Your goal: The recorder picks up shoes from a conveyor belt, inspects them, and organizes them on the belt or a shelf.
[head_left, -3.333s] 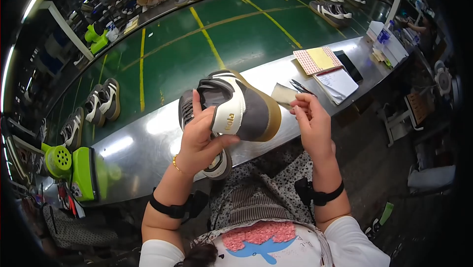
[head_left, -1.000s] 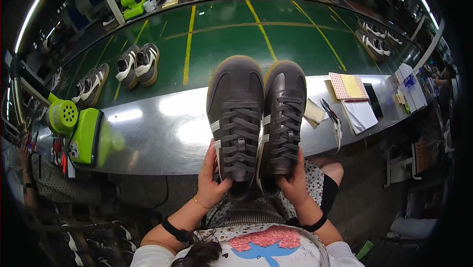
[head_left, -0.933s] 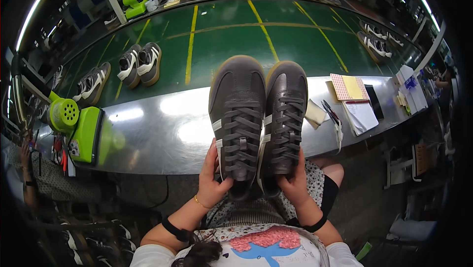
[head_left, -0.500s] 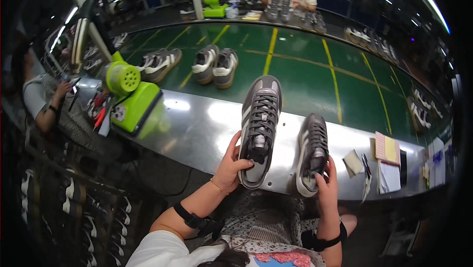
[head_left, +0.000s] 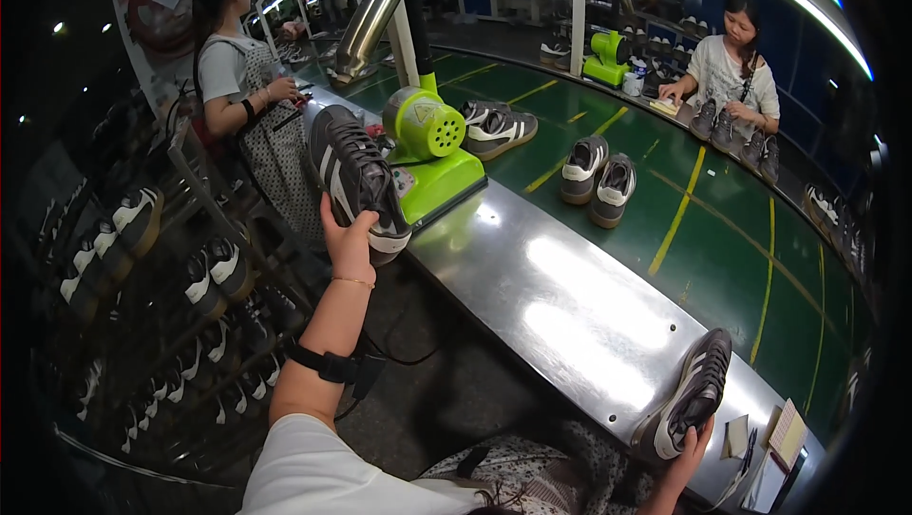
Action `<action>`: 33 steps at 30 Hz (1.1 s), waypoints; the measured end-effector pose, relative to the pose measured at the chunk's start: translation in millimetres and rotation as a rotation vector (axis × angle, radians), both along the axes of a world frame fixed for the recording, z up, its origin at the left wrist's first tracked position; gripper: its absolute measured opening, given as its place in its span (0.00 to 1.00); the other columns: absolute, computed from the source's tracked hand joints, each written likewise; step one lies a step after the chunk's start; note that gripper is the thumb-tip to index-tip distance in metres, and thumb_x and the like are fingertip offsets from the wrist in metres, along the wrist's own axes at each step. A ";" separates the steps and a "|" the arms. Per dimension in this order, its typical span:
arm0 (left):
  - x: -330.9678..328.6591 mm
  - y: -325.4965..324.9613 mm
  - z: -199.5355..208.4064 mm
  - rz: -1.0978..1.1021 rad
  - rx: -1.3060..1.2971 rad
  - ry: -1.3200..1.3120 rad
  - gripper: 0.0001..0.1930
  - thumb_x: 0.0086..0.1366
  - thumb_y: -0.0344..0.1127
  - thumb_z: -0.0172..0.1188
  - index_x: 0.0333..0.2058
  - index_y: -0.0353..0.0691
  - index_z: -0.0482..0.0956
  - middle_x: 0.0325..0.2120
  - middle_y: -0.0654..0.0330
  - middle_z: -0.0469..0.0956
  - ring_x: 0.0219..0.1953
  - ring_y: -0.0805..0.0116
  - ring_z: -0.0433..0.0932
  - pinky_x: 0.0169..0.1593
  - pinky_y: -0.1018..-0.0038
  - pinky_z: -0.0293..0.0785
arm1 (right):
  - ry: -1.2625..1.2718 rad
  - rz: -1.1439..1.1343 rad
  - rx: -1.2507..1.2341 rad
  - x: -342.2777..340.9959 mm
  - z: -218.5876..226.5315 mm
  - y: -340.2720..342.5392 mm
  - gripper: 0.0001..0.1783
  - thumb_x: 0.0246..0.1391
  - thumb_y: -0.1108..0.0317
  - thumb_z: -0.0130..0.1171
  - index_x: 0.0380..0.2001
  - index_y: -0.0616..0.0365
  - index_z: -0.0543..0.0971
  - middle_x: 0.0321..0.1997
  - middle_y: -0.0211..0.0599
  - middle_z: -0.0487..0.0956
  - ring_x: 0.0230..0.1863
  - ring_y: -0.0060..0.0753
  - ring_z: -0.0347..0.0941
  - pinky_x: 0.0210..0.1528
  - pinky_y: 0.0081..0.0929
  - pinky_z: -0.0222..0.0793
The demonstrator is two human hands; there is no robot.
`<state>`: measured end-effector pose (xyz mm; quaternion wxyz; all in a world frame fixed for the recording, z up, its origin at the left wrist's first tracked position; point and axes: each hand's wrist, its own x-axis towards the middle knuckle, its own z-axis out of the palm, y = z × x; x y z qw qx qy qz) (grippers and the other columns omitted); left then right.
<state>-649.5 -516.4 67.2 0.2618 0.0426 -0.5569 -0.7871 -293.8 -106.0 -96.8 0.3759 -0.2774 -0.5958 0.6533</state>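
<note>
The left hand (head_left: 350, 241) is raised at centre left of the frame, arm stretched up from the lower edge, with a thin bracelet at the wrist and a dark band lower on the forearm. Its fingers are clamped round the heel end of a dark shoe (head_left: 357, 178) with white stripes, held up with the sole turned away, just beside the green machine (head_left: 432, 149). The right hand (head_left: 691, 444) sits at the lower right, fingers closed on the heel of a second shoe (head_left: 692, 401), which leans toe-up against the near edge of the steel bench (head_left: 560, 296).

To the far left a dark rack (head_left: 171, 296) holds rows of shoes in its tiers, soles and white stripes showing. Behind the bench runs a green belt (head_left: 722, 220) with yellow lines; on it stand a grey pair (head_left: 598, 178) at upper centre and another pair (head_left: 499, 125) close to the machine. A silver duct (head_left: 370, 16) rises from the machine toward the top of the frame.

At upper left a person (head_left: 237, 87) stands at the bench end, hands busy near the duct. At upper right another person (head_left: 727, 68) leans over shoes on the belt's far side. Notepads (head_left: 784, 434) lie at the lower right corner of the bench, just beside the second shoe.
</note>
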 end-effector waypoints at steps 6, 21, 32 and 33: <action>-26.5 -16.2 7.2 0.040 -0.067 0.002 0.44 0.43 0.23 0.59 0.61 0.40 0.51 0.54 0.53 0.61 0.51 0.62 0.66 0.52 0.71 0.63 | 0.024 -0.013 -0.034 1.4 0.4 -0.1 0.30 0.56 0.68 0.44 0.61 0.63 0.55 0.60 0.45 0.60 0.59 0.37 0.59 0.60 0.31 0.53; 32.4 40.4 -38.0 -0.143 -0.938 0.189 0.45 0.36 0.28 0.64 0.59 0.43 0.59 0.47 0.52 0.67 0.50 0.56 0.68 0.54 0.67 0.63 | -0.276 0.004 -0.180 -9.3 42.2 10.1 0.32 0.50 0.74 0.47 0.61 0.61 0.56 0.55 0.46 0.66 0.51 0.37 0.67 0.51 0.29 0.65; 113.6 198.1 -51.1 -0.657 -1.215 0.496 0.45 0.32 0.30 0.64 0.57 0.42 0.62 0.47 0.50 0.67 0.47 0.53 0.69 0.52 0.65 0.66 | -0.092 -0.172 0.226 0.7 99.0 -31.2 0.33 0.40 0.80 0.52 0.55 0.55 0.65 0.59 0.44 0.61 0.57 0.42 0.60 0.57 0.37 0.58; 121.6 207.0 -52.3 -0.654 -1.267 0.530 0.44 0.33 0.31 0.64 0.57 0.42 0.62 0.47 0.50 0.67 0.47 0.53 0.69 0.51 0.65 0.66 | -0.355 -0.265 0.683 0.9 106.2 -36.8 0.33 0.37 0.78 0.55 0.53 0.53 0.69 0.59 0.44 0.60 0.58 0.44 0.58 0.57 0.40 0.57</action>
